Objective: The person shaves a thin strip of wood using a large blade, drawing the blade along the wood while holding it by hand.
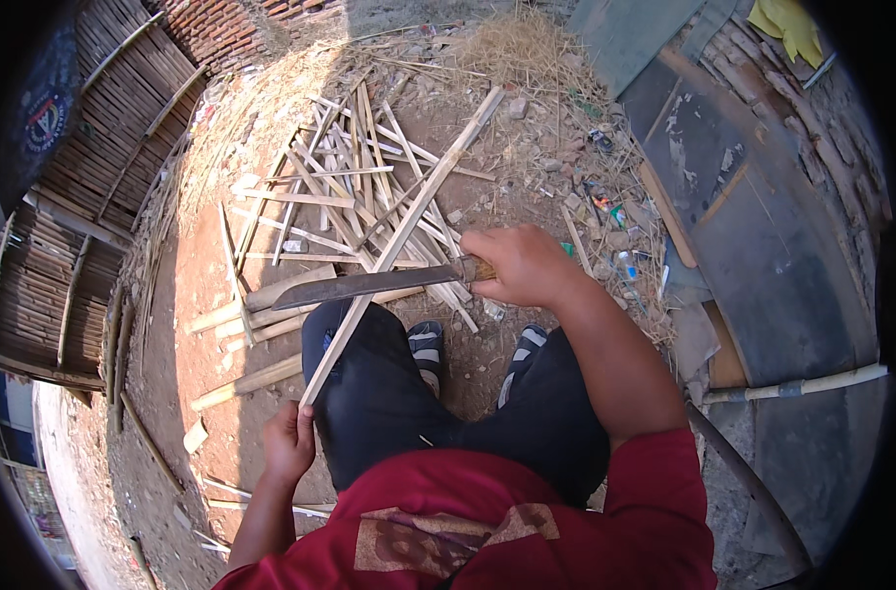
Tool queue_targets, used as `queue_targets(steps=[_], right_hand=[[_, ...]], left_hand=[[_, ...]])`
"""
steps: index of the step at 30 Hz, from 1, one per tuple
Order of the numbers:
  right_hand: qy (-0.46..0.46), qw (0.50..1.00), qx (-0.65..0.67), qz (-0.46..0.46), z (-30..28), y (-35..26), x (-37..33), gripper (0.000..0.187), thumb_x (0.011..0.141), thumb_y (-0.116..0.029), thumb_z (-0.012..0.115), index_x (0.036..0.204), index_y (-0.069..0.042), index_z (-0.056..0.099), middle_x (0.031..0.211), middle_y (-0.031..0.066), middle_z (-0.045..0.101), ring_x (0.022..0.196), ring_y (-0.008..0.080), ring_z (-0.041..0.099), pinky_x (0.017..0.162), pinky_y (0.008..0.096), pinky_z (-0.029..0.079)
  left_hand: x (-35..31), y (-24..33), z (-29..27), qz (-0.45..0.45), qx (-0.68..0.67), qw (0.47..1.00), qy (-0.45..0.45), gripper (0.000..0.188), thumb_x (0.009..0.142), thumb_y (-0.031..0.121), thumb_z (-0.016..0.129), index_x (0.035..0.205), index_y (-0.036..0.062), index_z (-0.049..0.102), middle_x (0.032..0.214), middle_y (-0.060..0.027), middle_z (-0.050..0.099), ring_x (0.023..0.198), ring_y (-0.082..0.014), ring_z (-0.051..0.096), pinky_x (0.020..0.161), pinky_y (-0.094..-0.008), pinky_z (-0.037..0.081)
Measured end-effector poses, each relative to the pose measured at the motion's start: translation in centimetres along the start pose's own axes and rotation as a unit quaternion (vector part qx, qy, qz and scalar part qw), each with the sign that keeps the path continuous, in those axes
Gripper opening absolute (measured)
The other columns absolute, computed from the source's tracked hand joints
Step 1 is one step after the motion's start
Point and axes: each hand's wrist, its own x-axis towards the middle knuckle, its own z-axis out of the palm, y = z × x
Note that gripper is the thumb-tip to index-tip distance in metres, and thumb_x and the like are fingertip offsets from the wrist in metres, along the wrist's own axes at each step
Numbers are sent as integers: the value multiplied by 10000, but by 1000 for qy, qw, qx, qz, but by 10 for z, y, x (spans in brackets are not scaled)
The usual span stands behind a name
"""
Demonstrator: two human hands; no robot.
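Observation:
My left hand [289, 441] grips the near end of a long, pale bamboo strip [409, 224]. The strip slants up and away to the right, passing over my left knee. In my right hand [523, 265] is the wooden handle of a machete [369, 284]. Its long dark blade points left and lies across the strip just above the knee; whether it bites into the strip I cannot tell. Beyond my knees, many split bamboo strips [315, 200] are heaped crisscross on the dirt.
Thicker bamboo pieces [246, 382] lie left of my left leg. A woven bamboo wall [123, 108] stands at the left. Dark panels [763, 246] lean along the right, with litter and rubble [620, 241] before them. Dry straw [522, 49] and bricks [217, 34] are at the back.

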Motion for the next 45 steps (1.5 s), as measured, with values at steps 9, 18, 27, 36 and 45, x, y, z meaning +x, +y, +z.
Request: queue_targets(steps=[9,18,27,36,45], right_hand=[[67,994,-63,59,-8,33,-7,419,768,-300,789,1107,-102,643,870,167,685,859,389,678,738,485,528],[166,949,-20,267,-32,87,-8,326,805,-257,746,1044,-56,650,908,192,704,883,404,676,761,483,532],[13,996,-86,23,-12,27,-3,365,730,-232,780,1059,-109,680,879,164,685,863,401,669,730,486,529],[25,994,-68,86,-1,53,-7,301,744,-238,766,986,-95,655,889,162,694,870,401,668,760,495,530],[-3,988,-71,135,-1,58,2,304,743,-220,734,1028,-123,693,882,164,709,897,383,688,789,502,544]], left_hand=[[6,-18,2,-65,-184,964,-179,454,1082,396,460,779,66,531,620,43,463,568,-64,408,510,-274,347],[-16,-36,-24,-106,-222,954,-171,448,1080,385,479,782,61,563,621,51,479,555,-37,407,499,-244,333],[-19,-21,-3,-61,-123,984,-111,465,1070,367,503,767,21,569,597,-29,525,558,-112,483,520,-313,397],[-42,-34,17,-53,-80,991,-90,449,1065,324,514,752,4,544,605,-98,538,578,-155,507,549,-350,414],[-26,-49,10,-96,-150,971,-162,467,1069,360,507,772,3,557,619,-51,535,602,-116,488,556,-336,417]])
